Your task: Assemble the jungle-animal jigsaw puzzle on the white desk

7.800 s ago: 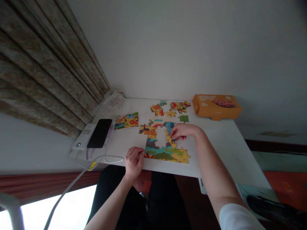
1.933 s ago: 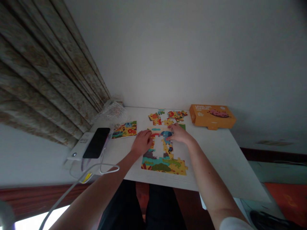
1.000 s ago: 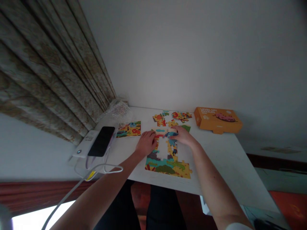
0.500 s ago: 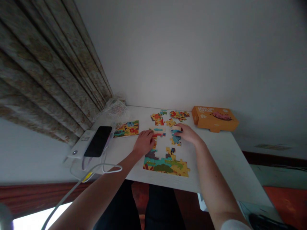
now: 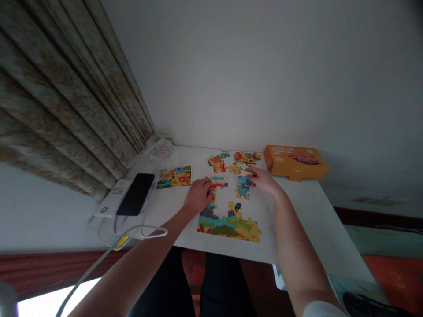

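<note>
On the white table (image 5: 313, 207), head view: I see the right hand (image 5: 263, 180) with thumb and fingers nearly closed, pinching the upper end of the elephant section (image 5: 243, 190), which sits just apart from the rainbow section (image 5: 220, 181) and lower section (image 5: 229, 227). Left hand (image 5: 198, 194) palm down, fingers slightly curled over the rainbow section's left end; I can't tell if it grips or only presses. Loose pieces (image 5: 218, 163) lie behind, orange box (image 5: 296, 163) right of them, picture card (image 5: 174, 177) left.
</note>
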The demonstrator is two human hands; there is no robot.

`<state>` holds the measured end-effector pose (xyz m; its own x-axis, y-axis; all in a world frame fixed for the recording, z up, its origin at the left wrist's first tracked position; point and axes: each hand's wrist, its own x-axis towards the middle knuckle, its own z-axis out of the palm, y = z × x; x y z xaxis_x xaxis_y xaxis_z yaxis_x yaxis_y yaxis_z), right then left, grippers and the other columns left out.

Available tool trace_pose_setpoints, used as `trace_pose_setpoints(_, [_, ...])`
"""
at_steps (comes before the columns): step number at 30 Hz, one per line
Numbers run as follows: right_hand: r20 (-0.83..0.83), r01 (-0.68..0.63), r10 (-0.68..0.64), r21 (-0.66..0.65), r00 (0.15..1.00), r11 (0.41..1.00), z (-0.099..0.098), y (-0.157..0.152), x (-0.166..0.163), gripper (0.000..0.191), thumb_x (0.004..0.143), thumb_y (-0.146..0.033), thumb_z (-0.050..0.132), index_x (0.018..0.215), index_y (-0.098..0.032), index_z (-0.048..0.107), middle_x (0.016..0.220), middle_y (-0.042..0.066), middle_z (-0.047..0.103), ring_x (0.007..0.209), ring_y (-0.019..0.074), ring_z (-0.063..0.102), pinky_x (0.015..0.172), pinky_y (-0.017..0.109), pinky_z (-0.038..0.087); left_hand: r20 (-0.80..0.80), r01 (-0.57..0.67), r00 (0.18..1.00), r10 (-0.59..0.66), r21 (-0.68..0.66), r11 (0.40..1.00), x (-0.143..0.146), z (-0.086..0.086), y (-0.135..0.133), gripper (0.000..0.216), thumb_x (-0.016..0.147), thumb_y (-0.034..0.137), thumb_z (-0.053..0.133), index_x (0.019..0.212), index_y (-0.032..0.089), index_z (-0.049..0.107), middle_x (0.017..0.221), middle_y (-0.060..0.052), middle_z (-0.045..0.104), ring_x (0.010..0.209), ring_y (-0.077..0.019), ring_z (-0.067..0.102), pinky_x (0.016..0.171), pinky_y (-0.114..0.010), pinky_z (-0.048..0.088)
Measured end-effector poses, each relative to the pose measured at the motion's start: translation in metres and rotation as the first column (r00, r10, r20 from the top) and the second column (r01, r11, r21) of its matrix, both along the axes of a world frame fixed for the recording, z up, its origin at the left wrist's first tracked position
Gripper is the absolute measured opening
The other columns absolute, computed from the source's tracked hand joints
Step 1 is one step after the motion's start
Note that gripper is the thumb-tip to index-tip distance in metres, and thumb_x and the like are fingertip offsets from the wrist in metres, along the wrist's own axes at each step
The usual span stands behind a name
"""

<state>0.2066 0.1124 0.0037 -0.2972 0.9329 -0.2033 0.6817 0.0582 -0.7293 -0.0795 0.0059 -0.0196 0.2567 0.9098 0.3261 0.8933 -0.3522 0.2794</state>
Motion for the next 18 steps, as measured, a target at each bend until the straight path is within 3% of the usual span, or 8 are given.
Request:
trace_pose_setpoints(5, [0.138,-0.121,0.117,0.022,0.983,0.992,0.007,-0.012,-0.018,0.025,0.087,-0.013,0.062,0.11,-0.016,0.07,0.095,0.007,0.073,0.08,0.0172,0.068,0.07,0.024,0.048,-0.016,-0.018,1.0,0.018,-0.027,0.999,-0.001,0.001,0.0,0.028,0.092,0.016,0.057,0.117,0.018,0.068,0.127,-0.012,0.068,0.118,-0.0276,0.062,0.11,-0.047,0.048])
trace_pose_setpoints(8, [0.27,-0.147,0.121,0.08,0.955,0.986,0.011,-0.024,-0.031,0.019,0.089,-0.024,0.068,0.107,-0.018,0.07,0.1,0.009,0.072,0.085,0.0188,0.068,0.074,0.026,0.048,-0.026,-0.027,0.999,0.026,-0.046,0.999,-0.001,0.001,0.001,0.028,0.092,0.016,0.058,0.118,0.019,0.068,0.128,-0.011,0.068,0.119,-0.027,0.061,0.11,-0.046,0.047])
trace_pose_setpoints(13, [0.427,-0.121,0.049,0.143,0.903,0.982,0.018,-0.046,-0.052,0.051,0.079,-0.049,0.081,0.118,-0.023,0.064,0.126,0.013,0.062,0.107,0.0276,0.065,0.079,0.031,0.049,-0.026,-0.033,0.999,0.032,-0.06,0.998,0.0,0.003,0.0,0.027,0.091,0.016,0.059,0.117,0.018,0.069,0.129,-0.011,0.067,0.119,-0.0273,0.061,0.11,-0.045,0.046])
trace_pose_setpoints(18, [0.426,-0.119,0.077,0.072,0.902,0.99,0.013,-0.045,-0.049,0.051,0.075,-0.039,0.083,0.119,-0.023,0.062,0.124,0.012,0.06,0.11,0.0276,0.063,0.082,0.032,0.049,-0.023,-0.038,0.999,0.037,-0.064,0.997,0.0,0.003,0.0,0.027,0.091,0.016,0.058,0.116,0.017,0.069,0.129,-0.012,0.067,0.118,-0.0274,0.061,0.11,-0.045,0.046])
